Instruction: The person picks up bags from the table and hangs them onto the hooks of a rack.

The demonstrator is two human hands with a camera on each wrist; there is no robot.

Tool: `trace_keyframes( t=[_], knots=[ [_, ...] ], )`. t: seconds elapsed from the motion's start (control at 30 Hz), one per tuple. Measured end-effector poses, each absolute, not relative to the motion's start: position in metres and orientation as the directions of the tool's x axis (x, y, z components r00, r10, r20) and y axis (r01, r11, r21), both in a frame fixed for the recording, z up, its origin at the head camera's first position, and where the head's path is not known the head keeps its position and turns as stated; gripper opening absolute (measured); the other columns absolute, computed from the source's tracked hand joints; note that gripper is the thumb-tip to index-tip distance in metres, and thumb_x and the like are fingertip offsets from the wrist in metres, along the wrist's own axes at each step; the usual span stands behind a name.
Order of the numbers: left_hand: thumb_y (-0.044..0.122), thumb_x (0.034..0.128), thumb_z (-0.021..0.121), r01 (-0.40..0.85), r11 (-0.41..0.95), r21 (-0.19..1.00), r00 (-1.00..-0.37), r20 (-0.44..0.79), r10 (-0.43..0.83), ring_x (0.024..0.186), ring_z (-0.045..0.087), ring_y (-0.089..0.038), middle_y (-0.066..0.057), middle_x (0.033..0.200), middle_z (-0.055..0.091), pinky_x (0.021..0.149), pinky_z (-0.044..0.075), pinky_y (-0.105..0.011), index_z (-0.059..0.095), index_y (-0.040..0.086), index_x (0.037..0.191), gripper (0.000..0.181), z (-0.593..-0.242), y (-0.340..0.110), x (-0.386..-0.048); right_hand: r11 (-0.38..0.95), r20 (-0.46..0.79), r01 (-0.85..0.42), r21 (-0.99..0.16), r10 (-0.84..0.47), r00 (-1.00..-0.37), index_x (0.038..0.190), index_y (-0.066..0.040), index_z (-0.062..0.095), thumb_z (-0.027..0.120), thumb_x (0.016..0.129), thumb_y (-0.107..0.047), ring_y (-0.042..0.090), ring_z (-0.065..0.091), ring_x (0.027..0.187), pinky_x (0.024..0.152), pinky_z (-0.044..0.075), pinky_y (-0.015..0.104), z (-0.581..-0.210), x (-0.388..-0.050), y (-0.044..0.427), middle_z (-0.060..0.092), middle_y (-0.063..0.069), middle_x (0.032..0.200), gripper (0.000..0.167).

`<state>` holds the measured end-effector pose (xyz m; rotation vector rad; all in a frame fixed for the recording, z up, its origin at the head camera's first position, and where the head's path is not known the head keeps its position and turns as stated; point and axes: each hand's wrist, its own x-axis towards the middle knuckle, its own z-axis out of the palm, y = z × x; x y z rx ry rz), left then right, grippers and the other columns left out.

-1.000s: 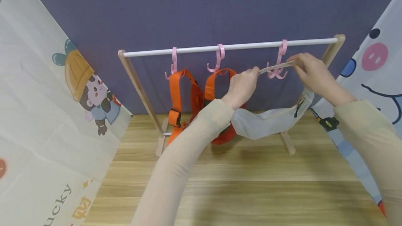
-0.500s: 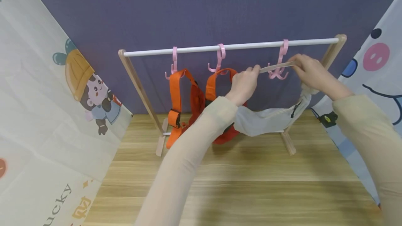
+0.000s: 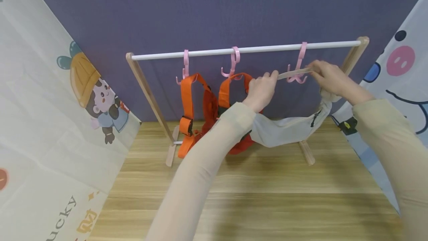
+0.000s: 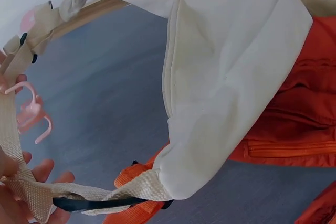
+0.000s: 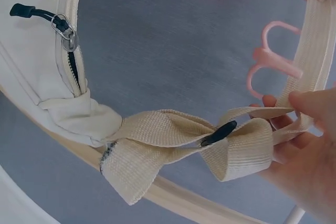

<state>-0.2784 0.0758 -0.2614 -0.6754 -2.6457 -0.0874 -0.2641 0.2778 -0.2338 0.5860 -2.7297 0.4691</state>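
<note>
A whitish sling bag [image 3: 284, 131] hangs below my two hands by its cream webbing strap [image 3: 294, 72]. My left hand [image 3: 262, 89] grips the strap on one side. On the other side, my right hand [image 3: 329, 78] pinches it between thumb and fingers. Between the hands the strap runs taut in front of a pink hook [image 3: 301, 53], across its lower prongs; whether they touch I cannot tell. The right wrist view shows loose folded webbing [image 5: 239, 150] with a black buckle piece beside my right fingers, and the bag's zipper [image 5: 73, 72].
A white rail [image 3: 267, 48] on wooden posts carries several pink hooks. From the left and middle hooks hang orange straps [image 3: 186, 99] of a red bag [image 3: 241, 147], partly hidden by my left arm. A dark blue panel stands behind, above a wood-grain surface [image 3: 254, 189].
My left hand has shifted slightly right and my right hand slightly down. Held between them, the strap now lies a little lower against the right hook. Both holds are kept.
</note>
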Motion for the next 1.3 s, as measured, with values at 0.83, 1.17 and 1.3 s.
trace_keyframes(
  t=[0.83,1.17,1.3],
  knots=[
    [0.015,0.092,0.042,0.438,0.895,-0.08,-0.752,0.512,0.414,0.076,0.061,-0.017,0.0,0.092,0.06,0.061,0.045,-0.03,0.049,0.018,0.111,0.021,-0.258,0.078,-0.286,0.88,0.369,-0.399,-0.258,-0.292,-0.882,0.107,0.007,0.049,0.04,0.092,-0.007,0.019,0.039,0.052,0.049,0.032,0.032,-0.23,-0.26,0.278,0.046,0.011,0.065,0.022],
    [0.017,0.0934,0.041,0.452,0.89,-0.058,-0.797,0.422,0.432,0.077,0.059,-0.016,-0.001,0.094,0.059,0.061,0.045,-0.03,0.047,0.019,0.115,0.022,-0.263,0.08,-0.289,0.881,0.313,-0.38,-0.283,-0.29,-0.904,0.107,0.007,0.048,0.04,0.092,-0.008,0.018,0.039,0.048,0.045,0.033,0.029,-0.237,-0.261,0.281,0.045,0.009,0.062,0.023],
    [0.018,0.0932,0.042,0.451,0.891,-0.048,-0.822,0.366,0.435,0.08,0.059,-0.016,-0.001,0.097,0.059,0.063,0.045,-0.03,0.046,0.02,0.118,0.026,-0.265,0.081,-0.289,0.881,0.293,-0.372,-0.294,-0.287,-0.912,0.106,0.007,0.048,0.04,0.093,-0.009,0.019,0.039,0.049,0.047,0.033,0.031,-0.242,-0.262,0.282,0.045,0.009,0.061,0.023]
  ],
)
